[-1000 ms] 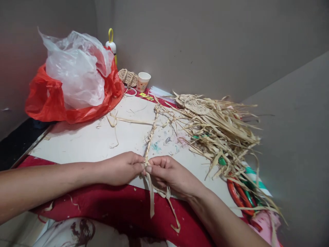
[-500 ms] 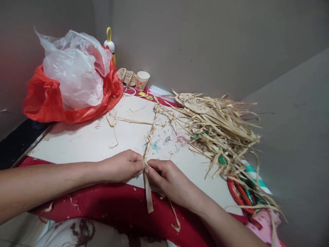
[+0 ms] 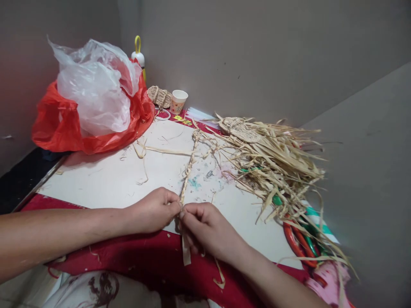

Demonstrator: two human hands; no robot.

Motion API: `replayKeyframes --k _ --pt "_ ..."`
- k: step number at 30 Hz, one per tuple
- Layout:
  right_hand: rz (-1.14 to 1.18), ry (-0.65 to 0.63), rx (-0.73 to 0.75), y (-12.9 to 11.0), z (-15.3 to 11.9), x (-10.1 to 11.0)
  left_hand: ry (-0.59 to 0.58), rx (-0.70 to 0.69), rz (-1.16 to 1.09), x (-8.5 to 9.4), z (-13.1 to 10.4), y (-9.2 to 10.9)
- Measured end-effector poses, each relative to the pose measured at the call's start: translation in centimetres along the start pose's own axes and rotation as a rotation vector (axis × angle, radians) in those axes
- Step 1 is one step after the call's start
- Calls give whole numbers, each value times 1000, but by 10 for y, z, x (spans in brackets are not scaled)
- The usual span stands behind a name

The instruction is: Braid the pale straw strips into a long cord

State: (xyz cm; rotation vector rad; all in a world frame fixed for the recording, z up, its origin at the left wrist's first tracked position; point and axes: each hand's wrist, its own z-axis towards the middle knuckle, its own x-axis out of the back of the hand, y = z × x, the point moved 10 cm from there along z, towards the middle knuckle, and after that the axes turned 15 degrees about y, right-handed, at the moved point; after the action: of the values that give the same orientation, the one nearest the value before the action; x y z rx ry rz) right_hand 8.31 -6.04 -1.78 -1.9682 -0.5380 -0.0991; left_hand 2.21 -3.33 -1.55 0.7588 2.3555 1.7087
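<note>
A braid of dry straw-coloured strips (image 3: 189, 171) runs down the white board (image 3: 105, 184) toward me. My left hand (image 3: 157, 210) pinches its near end from the left side. From the right, my right hand (image 3: 205, 222) pinches the same end, its thumb and forefinger touching my left fingertips. A loose flat strip (image 3: 186, 250) hangs below the hands over the red cloth (image 3: 138, 252). The exact crossing of the strips is hidden by my fingers.
A red plastic bag (image 3: 54, 124) with a clear bag (image 3: 96, 94) stands back left. Behind are a paper cup (image 3: 179, 102) and a woven piece (image 3: 159, 97). A heap of dry strips (image 3: 282, 158) with a woven oval (image 3: 240, 129) lies right, near red-handled scissors (image 3: 293, 241).
The fingers of my right hand have curled in below the braid's end, and its fingertips have shifted slightly. The view has moved a little. Both hands stay at the braid's end.
</note>
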Motion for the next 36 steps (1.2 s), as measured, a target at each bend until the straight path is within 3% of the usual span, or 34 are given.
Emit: replayKeyframes --k 5,8,10,14,17,20,26,29,32,36 --pt "-355 179 343 -19 -6 3 1 19 -44 0 -1 -3" --pt "-575 204 399 -18 -9 -1 -5 52 -76 -1 -1 -8" --pt "-602 135 414 -18 -14 -7 -1 66 -66 -1 -1 -11" --pt "-419 -150 432 -31 -40 -23 -11 63 42 1 -2 -12" --pt "-406 -233 453 -48 -58 -17 1 38 93 2 -2 -9" --pt "-382 -172 440 -63 -57 7 14 -19 123 2 0 -7" --pt "-241 374 366 -98 2 118 38 -60 145 2 3 -8" --pt "-293 549 309 -104 43 162 50 -58 133 3 2 -9" --pt "-466 640 299 -106 86 184 104 -19 99 6 1 -13" --pt "-633 675 332 -103 134 186 157 72 47 8 5 -25"
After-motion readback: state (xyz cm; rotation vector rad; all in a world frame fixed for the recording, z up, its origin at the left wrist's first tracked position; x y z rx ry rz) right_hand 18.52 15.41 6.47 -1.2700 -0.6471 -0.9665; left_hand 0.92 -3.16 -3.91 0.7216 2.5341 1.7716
